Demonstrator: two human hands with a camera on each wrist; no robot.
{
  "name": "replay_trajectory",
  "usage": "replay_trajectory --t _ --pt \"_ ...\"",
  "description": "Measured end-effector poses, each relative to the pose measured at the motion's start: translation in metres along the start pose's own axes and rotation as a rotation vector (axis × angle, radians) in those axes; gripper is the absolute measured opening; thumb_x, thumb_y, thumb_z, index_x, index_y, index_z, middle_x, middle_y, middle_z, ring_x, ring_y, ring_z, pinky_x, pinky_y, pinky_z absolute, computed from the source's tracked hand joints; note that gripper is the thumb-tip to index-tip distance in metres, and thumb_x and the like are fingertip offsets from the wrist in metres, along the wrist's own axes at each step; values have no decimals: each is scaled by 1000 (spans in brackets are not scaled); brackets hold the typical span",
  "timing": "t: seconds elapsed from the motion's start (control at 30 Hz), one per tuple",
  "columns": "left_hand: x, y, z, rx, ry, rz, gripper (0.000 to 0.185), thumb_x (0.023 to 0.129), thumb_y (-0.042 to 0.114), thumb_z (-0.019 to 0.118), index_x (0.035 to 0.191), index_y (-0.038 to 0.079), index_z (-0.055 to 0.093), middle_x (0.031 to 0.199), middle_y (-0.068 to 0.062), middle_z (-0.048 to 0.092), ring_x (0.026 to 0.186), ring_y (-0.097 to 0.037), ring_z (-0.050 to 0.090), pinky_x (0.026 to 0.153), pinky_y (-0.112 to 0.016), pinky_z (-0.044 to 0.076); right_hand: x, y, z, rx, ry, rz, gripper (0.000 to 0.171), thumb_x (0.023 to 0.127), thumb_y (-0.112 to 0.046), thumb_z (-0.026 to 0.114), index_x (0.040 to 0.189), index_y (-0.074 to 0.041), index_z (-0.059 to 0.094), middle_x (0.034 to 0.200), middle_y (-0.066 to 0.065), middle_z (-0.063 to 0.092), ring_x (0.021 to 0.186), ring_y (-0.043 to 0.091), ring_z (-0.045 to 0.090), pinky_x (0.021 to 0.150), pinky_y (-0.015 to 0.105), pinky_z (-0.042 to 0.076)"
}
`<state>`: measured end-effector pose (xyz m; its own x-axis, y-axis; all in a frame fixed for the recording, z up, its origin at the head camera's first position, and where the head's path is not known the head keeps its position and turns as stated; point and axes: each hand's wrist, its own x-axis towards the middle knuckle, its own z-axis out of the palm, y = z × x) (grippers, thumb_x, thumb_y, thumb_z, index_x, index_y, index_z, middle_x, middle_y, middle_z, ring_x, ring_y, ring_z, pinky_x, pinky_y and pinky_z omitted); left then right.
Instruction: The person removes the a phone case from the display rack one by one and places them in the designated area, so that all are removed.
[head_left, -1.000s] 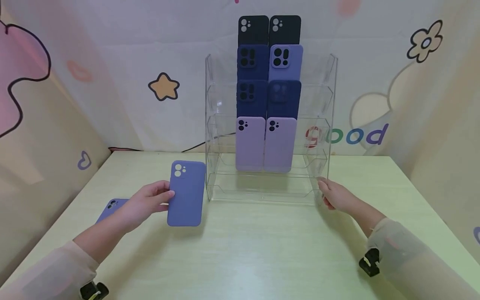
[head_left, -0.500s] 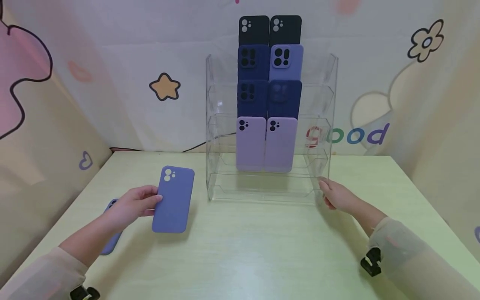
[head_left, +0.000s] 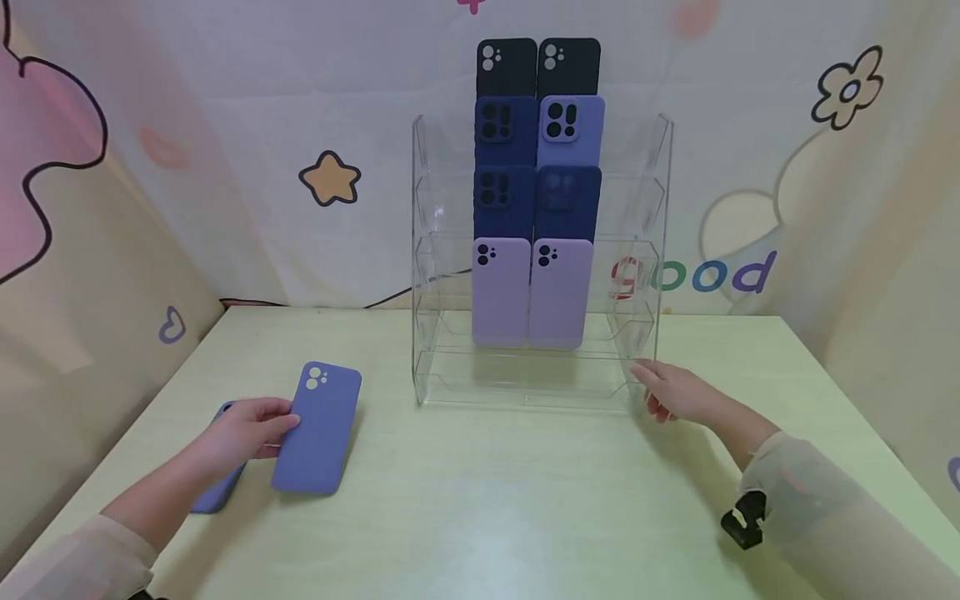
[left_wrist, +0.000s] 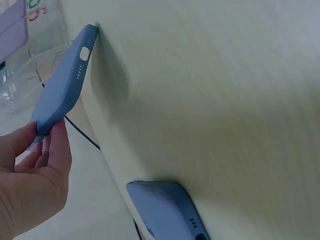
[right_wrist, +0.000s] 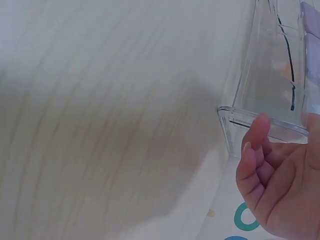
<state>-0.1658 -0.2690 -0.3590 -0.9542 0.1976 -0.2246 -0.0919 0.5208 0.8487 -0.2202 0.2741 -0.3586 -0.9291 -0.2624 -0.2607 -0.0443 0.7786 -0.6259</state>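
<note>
My left hand point(head_left: 251, 429) pinches a periwinkle-blue phone case point(head_left: 318, 437) by its left edge, thumb in front and fingers behind. The case is tilted, its camera holes at the top, and its port end shows in the left wrist view. Beneath my left forearm a second blue phone case point(left_wrist: 162, 207) lies on the table, partly hidden in the head view. My right hand point(head_left: 678, 392) grips the lower right side panel of a clear acrylic display rack point(head_left: 525, 400); the right wrist view shows the fingers point(right_wrist: 257, 132) at the panel's edge.
Paired phone cases stand on the rack's tiers: lilac ones point(head_left: 500, 296) lowest, navy ones point(head_left: 504, 208) above, then a navy one beside a purple one point(head_left: 588, 133), and black ones point(head_left: 506, 75) on top. A patterned cloth point(head_left: 225, 167) hangs behind the table point(head_left: 480, 500).
My left hand has carried the blue case left, away from the rack and nearer to me, tilting it further. My right hand has stayed on the rack.
</note>
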Motion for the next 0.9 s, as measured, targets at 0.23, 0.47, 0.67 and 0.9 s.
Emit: replay_trajectory --t 0.23,0.47,0.67,0.9 --pt "2 -16 -5 -49 -25 -3 43 96 11 51 122 -23 40 99 -15 64 86 -20 64 77 -39 54 1 -2 -1 -46 36 -9 60 100 -48 29 125 5 42 70 5 50 62 18 49 64 32 41" --pt "-1 -23 -10 -46 -81 -63 45 94 10 54 121 -23 40 100 -11 62 90 -19 62 80 -39 53 3 -1 -1 -103 95 -19 67 100 -48 29 132 10 40 72 5 50 68 19 48 62 33 39" --pt "-5 -22 -11 64 -48 -110 60 89 14 64 124 -23 35 107 -21 58 95 -23 59 80 -42 52 4 -1 1 -167 132 -51 47 103 -30 29 119 11 47 65 4 47 64 19 45 63 35 36" --pt "-4 -20 -12 251 19 -155 65 81 24 73 119 -20 43 108 -28 53 89 -26 57 72 -39 54 6 -4 2 -137 124 -20 43 102 -22 27 121 13 43 64 4 44 58 17 39 54 31 33"
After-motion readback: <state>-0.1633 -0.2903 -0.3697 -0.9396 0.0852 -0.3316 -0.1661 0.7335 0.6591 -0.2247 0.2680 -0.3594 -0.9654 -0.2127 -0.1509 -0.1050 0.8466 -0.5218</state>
